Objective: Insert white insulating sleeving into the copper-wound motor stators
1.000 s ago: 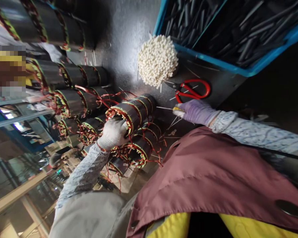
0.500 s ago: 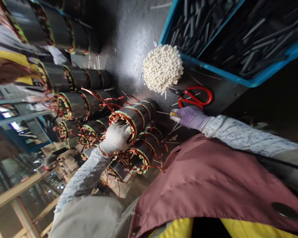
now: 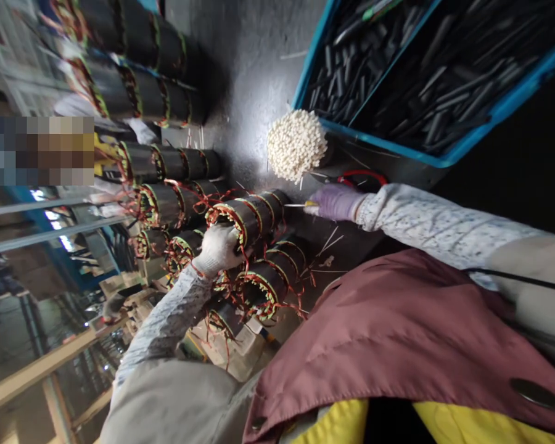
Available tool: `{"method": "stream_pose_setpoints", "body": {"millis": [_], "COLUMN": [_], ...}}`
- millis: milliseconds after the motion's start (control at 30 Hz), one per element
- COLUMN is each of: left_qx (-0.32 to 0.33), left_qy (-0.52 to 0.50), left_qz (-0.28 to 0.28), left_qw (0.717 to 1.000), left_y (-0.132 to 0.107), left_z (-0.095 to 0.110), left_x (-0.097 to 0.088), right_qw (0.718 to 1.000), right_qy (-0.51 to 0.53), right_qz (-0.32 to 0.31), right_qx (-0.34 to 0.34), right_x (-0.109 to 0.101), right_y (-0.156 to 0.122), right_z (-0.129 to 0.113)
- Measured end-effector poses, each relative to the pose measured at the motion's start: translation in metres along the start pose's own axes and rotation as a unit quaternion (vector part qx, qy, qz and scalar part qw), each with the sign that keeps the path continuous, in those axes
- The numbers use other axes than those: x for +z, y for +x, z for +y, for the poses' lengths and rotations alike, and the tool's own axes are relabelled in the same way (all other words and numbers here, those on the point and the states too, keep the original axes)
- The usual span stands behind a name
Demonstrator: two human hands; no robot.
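My left hand (image 3: 219, 250), in a white knit glove, grips the open near end of a dark cylindrical motor stator (image 3: 259, 213) with copper and yellow-green windings; some fingers are hidden in its bore. My right hand (image 3: 335, 201), in a purple glove, is closed around a thin pointed tool with a yellow handle (image 3: 311, 204). Its slim tip reaches the stator's far end; whether it touches, I cannot tell. Red-handled scissors (image 3: 363, 176) lie just beyond my right hand, partly covered by it. Another stator (image 3: 277, 271) with loose red wires is beside the held one.
A round bundle of white sticks (image 3: 296, 147) stands on the dark table (image 3: 254, 92). Behind it, a blue bin (image 3: 393, 145) holds many black pieces. More stators (image 3: 166, 163) line the left, where a co-worker's gloved hand (image 3: 106, 203) shows. Loose white strips (image 3: 330, 240) lie nearby.
My right hand has moved toward the stator's far end with the tool and now partly covers the scissors. My left hand keeps its hold. The whole view has shifted slightly.
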State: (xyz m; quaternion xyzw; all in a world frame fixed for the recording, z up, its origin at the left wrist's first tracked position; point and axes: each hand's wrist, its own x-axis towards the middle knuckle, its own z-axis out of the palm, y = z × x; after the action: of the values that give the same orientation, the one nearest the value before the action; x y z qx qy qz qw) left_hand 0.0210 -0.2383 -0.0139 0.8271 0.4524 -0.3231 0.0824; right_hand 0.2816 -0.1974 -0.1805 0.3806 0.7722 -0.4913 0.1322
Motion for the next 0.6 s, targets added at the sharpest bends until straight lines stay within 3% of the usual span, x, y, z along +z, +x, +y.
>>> {"method": "stream_pose_setpoints", "body": {"millis": [100, 233, 367, 467, 600], "left_qx": [0.01, 0.032, 0.019, 0.006, -0.042], "left_qy": [0.016, 0.016, 0.01, 0.0, -0.015], "left_qz": [-0.002, -0.012, -0.033, -0.044, -0.06], "left_qw": [1.0, 0.999, 0.999, 0.999, 0.997], "left_y": [0.001, 0.001, 0.0, 0.0, 0.002], "left_z": [-0.001, -0.001, 0.001, 0.003, 0.009], "left_x": [-0.004, -0.005, -0.003, -0.005, -0.008], "right_qw": [0.998, 0.996, 0.997, 0.998, 1.0], "right_qy": [0.066, 0.04, 0.028, 0.015, -0.013], "right_qz": [-0.004, 0.03, 0.025, 0.017, -0.001], "right_qx": [-0.014, -0.067, -0.068, -0.051, -0.025], "right_x": [0.006, -0.003, -0.011, -0.007, -0.012], "right_y": [0.008, 0.035, 0.05, 0.045, 0.019], "right_z": [-0.003, -0.03, -0.055, -0.056, -0.038]}}
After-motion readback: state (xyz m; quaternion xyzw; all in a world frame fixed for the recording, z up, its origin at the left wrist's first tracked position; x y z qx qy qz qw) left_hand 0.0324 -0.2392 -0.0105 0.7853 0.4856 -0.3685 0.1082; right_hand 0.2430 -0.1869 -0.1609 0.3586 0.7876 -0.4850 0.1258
